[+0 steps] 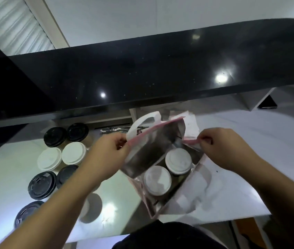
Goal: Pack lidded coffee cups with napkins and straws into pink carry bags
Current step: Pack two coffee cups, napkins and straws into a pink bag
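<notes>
A pink carry bag (pixel 151 150) with a silver lining and white handle stands open on the steel counter. Inside it stand two cups with white lids (pixel 178 161) (pixel 157 180), side by side. My left hand (pixel 109 151) pinches the bag's left rim near the handle. My right hand (pixel 220 146) pinches the right rim, and the two hands hold the mouth spread wide. Napkins and straws do not show inside the bag.
Left of the bag stand several lidded cups, some with black lids (pixel 55 137) and some white (pixel 73 153). Wrapped straws (pixel 115 130) lie at the back. Flat pale bags (pixel 232 177) lie under my right forearm. A raised black ledge (pixel 142 72) runs behind.
</notes>
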The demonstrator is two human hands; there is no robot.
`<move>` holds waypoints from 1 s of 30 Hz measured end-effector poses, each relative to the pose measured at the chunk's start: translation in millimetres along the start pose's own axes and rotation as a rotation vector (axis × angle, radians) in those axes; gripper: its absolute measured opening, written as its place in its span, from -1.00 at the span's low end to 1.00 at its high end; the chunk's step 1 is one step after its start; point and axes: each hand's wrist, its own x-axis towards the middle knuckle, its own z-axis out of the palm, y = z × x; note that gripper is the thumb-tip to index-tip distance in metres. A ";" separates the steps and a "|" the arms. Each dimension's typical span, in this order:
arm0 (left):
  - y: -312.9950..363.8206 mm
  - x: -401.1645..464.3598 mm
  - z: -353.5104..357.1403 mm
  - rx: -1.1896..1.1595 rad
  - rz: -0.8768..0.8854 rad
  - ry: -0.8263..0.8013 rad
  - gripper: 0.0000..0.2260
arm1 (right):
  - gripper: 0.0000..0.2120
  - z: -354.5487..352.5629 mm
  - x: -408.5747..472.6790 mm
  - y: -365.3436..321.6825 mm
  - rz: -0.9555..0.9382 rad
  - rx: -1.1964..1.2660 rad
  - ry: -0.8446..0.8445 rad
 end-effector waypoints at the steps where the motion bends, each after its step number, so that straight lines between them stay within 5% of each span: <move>1: -2.6 6.8 -0.8 -0.045 0.022 -0.005 -0.83 | -0.81 1.8 -7.9 0.9 0.009 0.026 -0.005; 10: -19.2 48.0 4.0 -0.608 -0.012 -0.220 -0.60 | -0.82 9.7 -49.1 2.8 0.008 0.197 -0.185; 15: -28.4 44.4 11.6 -0.694 -0.039 -0.242 -0.73 | -0.78 -3.4 -4.2 23.5 0.122 0.360 -0.173; 20: -33.6 40.3 15.2 -0.753 -0.066 -0.190 -0.72 | -0.80 23.2 84.4 40.3 0.178 0.272 -0.086; 30: -23.3 39.1 17.2 -0.765 -0.041 -0.199 -0.82 | -0.51 103.3 202.1 42.0 0.004 -0.150 -0.267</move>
